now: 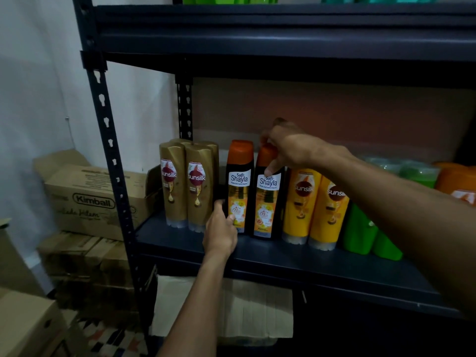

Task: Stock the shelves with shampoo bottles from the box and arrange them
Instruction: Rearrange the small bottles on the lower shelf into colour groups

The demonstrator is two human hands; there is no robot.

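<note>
Two black Shayla shampoo bottles with orange caps stand side by side on the dark shelf (296,256). My left hand (220,231) grips the lower part of the left Shayla bottle (239,181). My right hand (286,148) reaches from the right and closes over the orange cap of the right Shayla bottle (268,202). Left of them stand gold Sunsilk bottles (184,184), apparently two rows deep. To the right stand two yellow Sunsilk bottles (315,207), then green bottles (365,233).
An upper shelf board (283,39) hangs low over the bottles. The rack's perforated post (110,155) rises at the left. Cardboard boxes, one marked Kimball (95,199), are stacked left of the rack. A pale carton (226,310) sits on the level below. Orange packs (458,181) lie far right.
</note>
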